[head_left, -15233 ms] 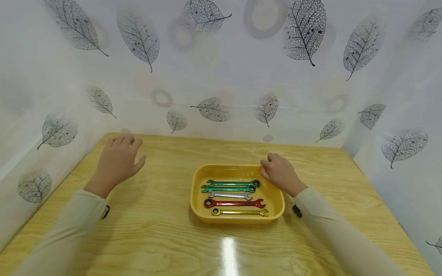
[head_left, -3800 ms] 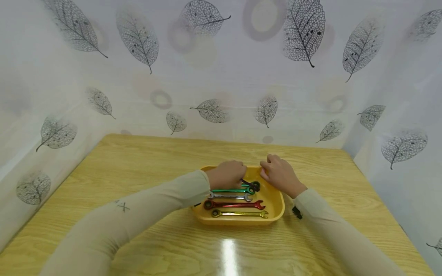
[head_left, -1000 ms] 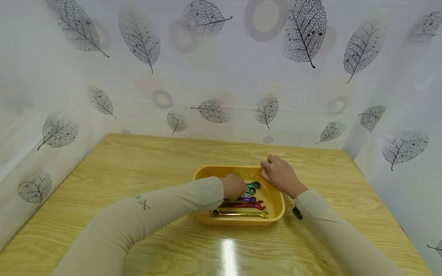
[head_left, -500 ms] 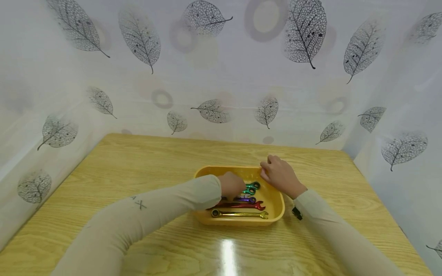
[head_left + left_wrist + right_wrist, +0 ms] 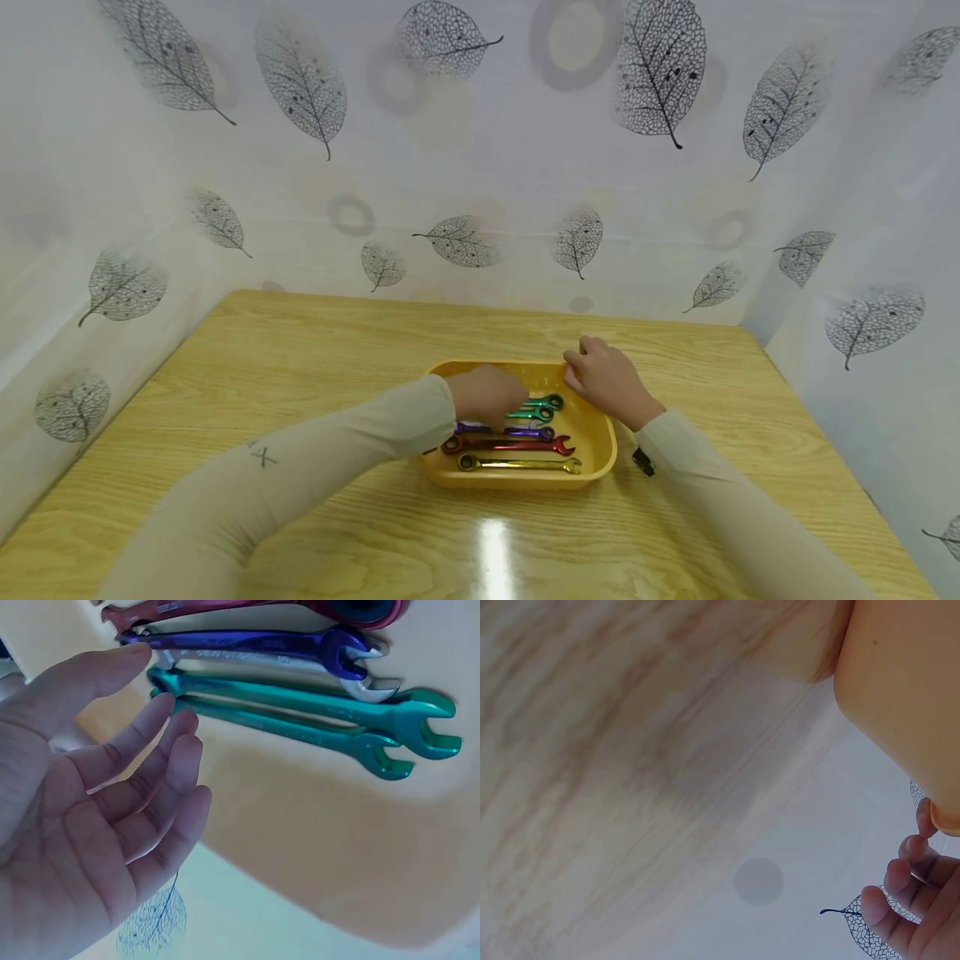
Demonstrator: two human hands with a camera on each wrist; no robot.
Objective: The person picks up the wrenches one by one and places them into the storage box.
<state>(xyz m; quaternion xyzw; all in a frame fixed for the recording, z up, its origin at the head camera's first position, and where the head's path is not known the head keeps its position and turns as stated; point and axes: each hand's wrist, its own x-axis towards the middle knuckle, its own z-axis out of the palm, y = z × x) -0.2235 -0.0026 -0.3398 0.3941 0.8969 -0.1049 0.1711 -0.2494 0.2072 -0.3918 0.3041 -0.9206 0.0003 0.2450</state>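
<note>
My left hand [image 5: 489,396] hovers over the yellow tray [image 5: 517,482], fingers loosely bent and apart, holding nothing in the left wrist view. Just past its thumb lies a purple wrench [image 5: 247,641], resting on or against a silver wrench [image 5: 375,691] that it mostly covers. Two green wrenches [image 5: 285,697] lie side by side at the back, partly hidden by the hand in the head view. A red wrench [image 5: 510,446] and a yellow wrench [image 5: 521,464] lie at the front. My right hand [image 5: 609,382] grips the tray's back right rim.
The tray stands on a wood-grain table [image 5: 337,517]. A leaf-patterned white curtain [image 5: 480,167] encloses the back and both sides. A black strap piece [image 5: 642,461] shows under the right sleeve.
The purple wrench, held over the green ones earlier, now lies at the silver wrench. My left hand has drawn away from it, back and left. The right hand has stayed put.
</note>
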